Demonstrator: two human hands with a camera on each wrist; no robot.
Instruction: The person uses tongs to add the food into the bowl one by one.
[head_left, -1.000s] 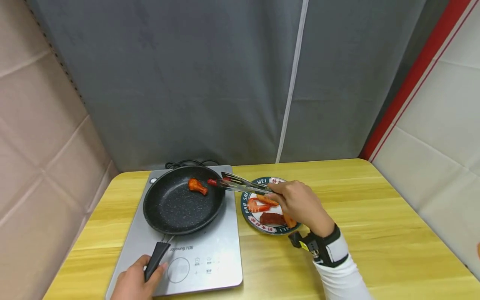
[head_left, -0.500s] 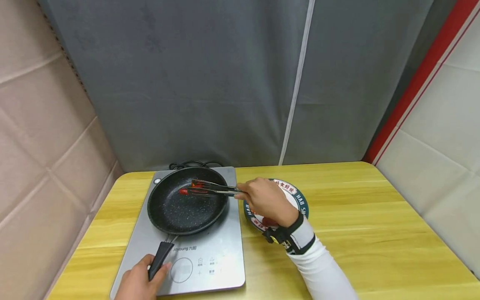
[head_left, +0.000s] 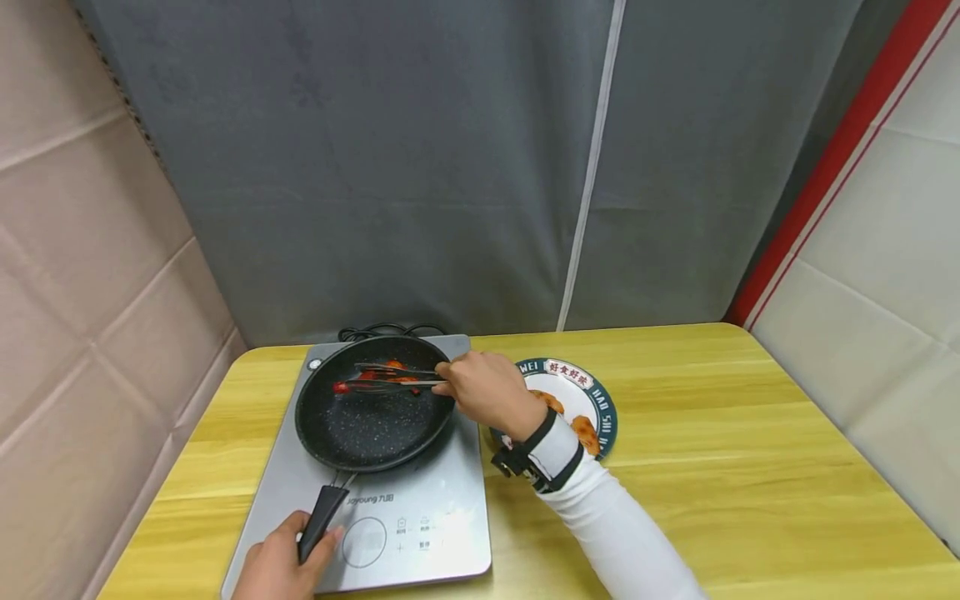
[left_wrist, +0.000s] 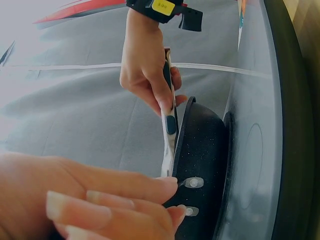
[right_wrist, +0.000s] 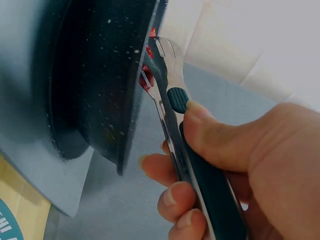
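Observation:
My left hand (head_left: pixel 279 560) grips the black handle (head_left: pixel 321 518) of a dark speckled frying pan (head_left: pixel 363 433). My right hand (head_left: pixel 487 390) holds metal tongs (right_wrist: pixel 192 145) with dark green grips, thumb on one side and fingers on the other. The tongs reach over the pan's right side, their tips low inside it. Between the tips is a long red piece of food (head_left: pixel 342 387), its end sticking out to the left. Just behind the tongs lies an orange-brown drumstick (head_left: pixel 395 365), partly covered by them.
The pan stands on a silver induction cooktop (head_left: pixel 450 542), its black cord (head_left: pixel 390 329) coiled behind. To the right, partly under my right forearm, a green-rimmed plate (head_left: pixel 606 408) bears orange-brown food pieces (head_left: pixel 585 433). Grey cloth (head_left: pixel 375 167) closes off the table's back.
My right hand has moved left with the tongs, bringing the red piece from the pan's right rim into the pan beside the drumstick. The left hand keeps its hold on the handle.

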